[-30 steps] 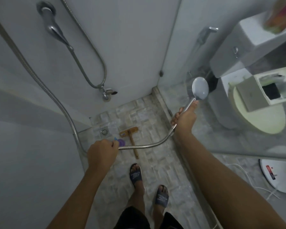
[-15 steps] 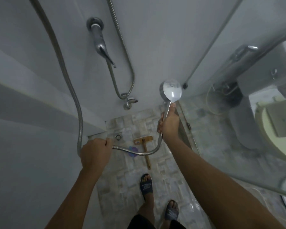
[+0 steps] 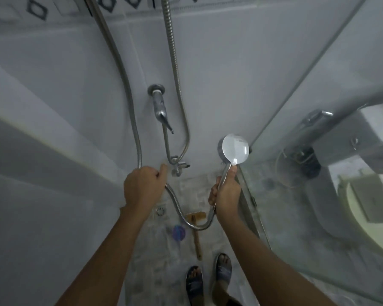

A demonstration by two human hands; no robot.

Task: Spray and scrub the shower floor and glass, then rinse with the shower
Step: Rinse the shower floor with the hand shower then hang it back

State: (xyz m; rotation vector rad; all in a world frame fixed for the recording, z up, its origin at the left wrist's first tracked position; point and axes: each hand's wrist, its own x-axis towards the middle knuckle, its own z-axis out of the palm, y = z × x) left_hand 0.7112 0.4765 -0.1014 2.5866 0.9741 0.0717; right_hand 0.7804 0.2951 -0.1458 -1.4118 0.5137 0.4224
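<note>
- View from my head, looking down into a shower stall w/ pale grey walls.
- My right hand (image 3: 224, 193) is wrapped tight round the chrome handle of the round silver hand-held shower head (image 3: 234, 149). My thumb lies up along the handle, and the head sits above my fist, near the glass.
- My left hand (image 3: 142, 188) is clenched on the ribbed flexible metal hose (image 3: 178, 212), out to the left and roughly level w/ the right.
- Btwn my hands the hose sags in a U-shaped loop. Above my left fist it climbs the wall & exits the top of frame.
- On the back wall, above & btwn my hands, is a chrome wall tap (image 3: 159, 107) w/ a down-turned spout.
- Beside the tap a second ribbed metal hose (image 3: 175, 62) drops down the wall & curls into a small chrome valve (image 3: 179, 167) low down.
- Below is the grey-beige mosaic-tile shower floor (image 3: 192, 191), w/ a square metal floor drain (image 3: 160, 212) near the left wall.
- A wooden long-handled scrub brush (image 3: 197, 239) lies flat on the floor, head toward the wall, handle pointing at my feet.
- Just left of the brush is a small round purple object (image 3: 178, 233), too blurred to identify.
- My feet in dark slide sandals (image 3: 194, 283) are at the bottom edge.
- The clear glass shower panel (image 3: 285, 217) is at my right. Through it I see a white toilet (image 3: 334, 195).
</note>
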